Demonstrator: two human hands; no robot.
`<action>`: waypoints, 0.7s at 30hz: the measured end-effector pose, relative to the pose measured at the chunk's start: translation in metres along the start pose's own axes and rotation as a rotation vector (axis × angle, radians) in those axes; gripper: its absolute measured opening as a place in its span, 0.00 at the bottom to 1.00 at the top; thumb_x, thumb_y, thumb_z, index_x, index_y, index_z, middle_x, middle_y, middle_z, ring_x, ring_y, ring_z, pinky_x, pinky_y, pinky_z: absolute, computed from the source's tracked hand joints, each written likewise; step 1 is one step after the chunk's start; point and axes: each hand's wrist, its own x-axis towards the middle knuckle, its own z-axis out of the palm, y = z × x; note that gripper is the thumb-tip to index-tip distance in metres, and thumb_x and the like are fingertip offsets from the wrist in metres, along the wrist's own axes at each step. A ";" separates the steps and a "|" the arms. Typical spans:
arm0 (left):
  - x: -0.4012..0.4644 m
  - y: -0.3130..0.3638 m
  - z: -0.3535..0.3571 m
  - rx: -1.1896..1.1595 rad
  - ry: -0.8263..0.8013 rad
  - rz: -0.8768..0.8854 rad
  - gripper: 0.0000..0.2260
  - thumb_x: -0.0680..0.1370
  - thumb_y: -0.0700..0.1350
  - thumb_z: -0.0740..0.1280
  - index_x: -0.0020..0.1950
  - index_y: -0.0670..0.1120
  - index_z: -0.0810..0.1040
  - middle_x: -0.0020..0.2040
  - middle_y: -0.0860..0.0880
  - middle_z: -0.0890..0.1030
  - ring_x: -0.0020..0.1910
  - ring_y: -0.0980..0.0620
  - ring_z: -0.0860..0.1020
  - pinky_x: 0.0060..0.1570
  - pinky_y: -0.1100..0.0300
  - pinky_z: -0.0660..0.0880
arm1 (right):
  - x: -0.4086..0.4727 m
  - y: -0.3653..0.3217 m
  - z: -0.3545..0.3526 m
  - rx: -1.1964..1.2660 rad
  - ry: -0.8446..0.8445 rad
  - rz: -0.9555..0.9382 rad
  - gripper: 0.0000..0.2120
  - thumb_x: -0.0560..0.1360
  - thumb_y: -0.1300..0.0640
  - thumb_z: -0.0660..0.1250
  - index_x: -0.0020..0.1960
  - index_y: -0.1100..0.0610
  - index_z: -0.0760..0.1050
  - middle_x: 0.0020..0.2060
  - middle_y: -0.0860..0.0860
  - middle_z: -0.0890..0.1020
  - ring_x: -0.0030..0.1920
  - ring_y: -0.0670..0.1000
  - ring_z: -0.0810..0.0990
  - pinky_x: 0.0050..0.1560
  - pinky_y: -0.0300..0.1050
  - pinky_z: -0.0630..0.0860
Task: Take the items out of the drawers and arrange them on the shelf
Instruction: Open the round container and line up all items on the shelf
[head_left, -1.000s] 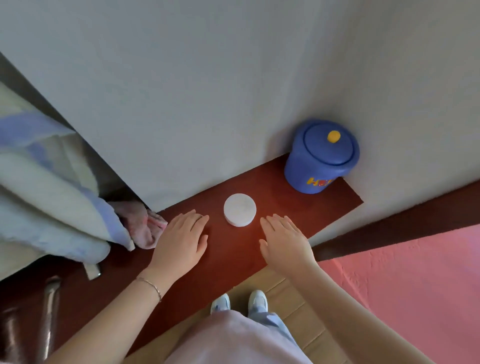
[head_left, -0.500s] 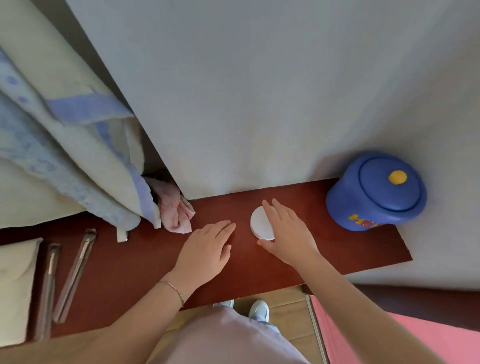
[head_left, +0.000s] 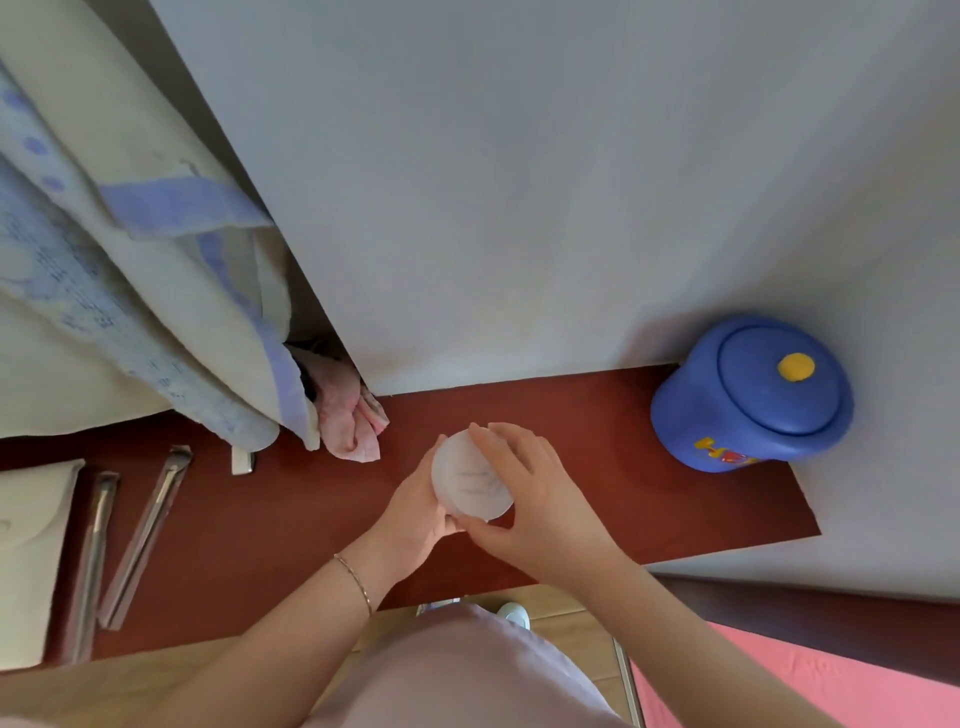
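Note:
A small round white jar (head_left: 469, 480) is lifted above the reddish-brown shelf (head_left: 597, 426), its flat face turned up toward me. My left hand (head_left: 415, 512) grips it from the left and below. My right hand (head_left: 540, 499) wraps over its right side, fingers across the top edge. Both hands hold it together. A blue lidded pot (head_left: 750, 397) with a yellow knob stands on the shelf at the far right, against the wall.
A pink cloth (head_left: 345, 415) lies on the shelf beside a hanging pale blue and cream fabric (head_left: 130, 270). Two long metal pieces (head_left: 145, 535) and a cream pouch (head_left: 28, 545) lie at the left. A pink mat (head_left: 810, 686) covers the floor at right.
The white jar stood on the shelf with both hands flat beside it. My right hand reached onto it, and now both hands hold it up off the shelf.

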 end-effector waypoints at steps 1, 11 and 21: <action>-0.004 -0.001 -0.001 -0.059 -0.036 0.012 0.24 0.80 0.59 0.48 0.47 0.51 0.82 0.42 0.50 0.84 0.44 0.52 0.81 0.45 0.55 0.75 | -0.001 -0.005 0.002 0.001 0.008 -0.005 0.35 0.68 0.45 0.66 0.72 0.53 0.62 0.66 0.53 0.69 0.63 0.53 0.69 0.56 0.43 0.73; -0.019 -0.004 0.000 -0.281 -0.101 0.029 0.31 0.80 0.60 0.45 0.44 0.45 0.83 0.38 0.45 0.83 0.35 0.49 0.81 0.32 0.58 0.77 | -0.008 -0.016 0.008 -0.016 -0.018 -0.049 0.32 0.69 0.41 0.62 0.70 0.53 0.64 0.65 0.54 0.71 0.62 0.54 0.70 0.53 0.43 0.74; -0.024 -0.009 -0.015 -0.179 -0.081 -0.075 0.26 0.78 0.62 0.46 0.57 0.48 0.77 0.46 0.45 0.84 0.42 0.46 0.82 0.34 0.55 0.77 | -0.002 -0.015 -0.007 0.243 -0.107 0.079 0.29 0.67 0.39 0.63 0.66 0.47 0.71 0.62 0.41 0.71 0.62 0.39 0.68 0.59 0.25 0.63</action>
